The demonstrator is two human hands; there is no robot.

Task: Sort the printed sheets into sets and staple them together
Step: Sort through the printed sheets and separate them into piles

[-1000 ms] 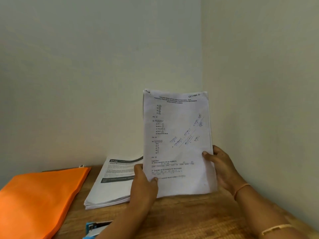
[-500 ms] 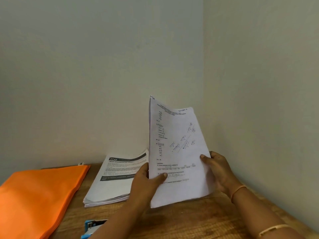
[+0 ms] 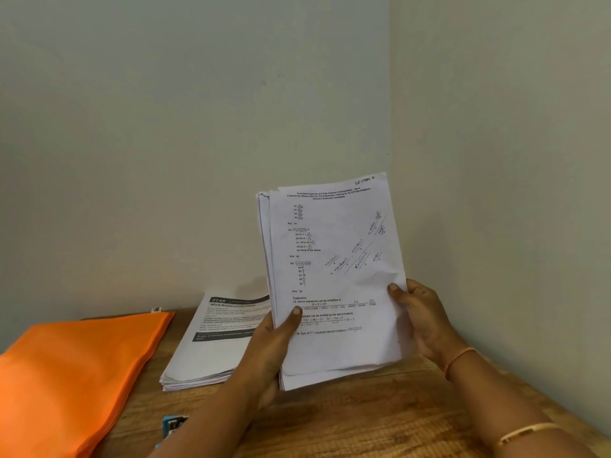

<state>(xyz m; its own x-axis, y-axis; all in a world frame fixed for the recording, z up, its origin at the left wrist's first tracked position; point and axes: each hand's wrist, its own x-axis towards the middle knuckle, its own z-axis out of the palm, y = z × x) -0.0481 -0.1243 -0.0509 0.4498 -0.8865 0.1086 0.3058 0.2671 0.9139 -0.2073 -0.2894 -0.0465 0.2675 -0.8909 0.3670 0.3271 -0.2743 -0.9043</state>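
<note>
Wooden worktop point(image 3: 363, 418) was seen beneath a sheaf of printed sheets point(image 3: 337, 259), held upright and gripped at both sides by the left hand point(image 3: 271, 352) and right hand point(image 3: 420, 319), fingers point(image 3: 395, 289) curled round it. Its uneven edges would best be squared before the stapler point(image 3: 173, 426), near left, was fetched.

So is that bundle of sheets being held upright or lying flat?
Upright, tilted slightly. The sheets are held by both side edges, printed face toward the camera, apart from the stack lying flat.
</note>
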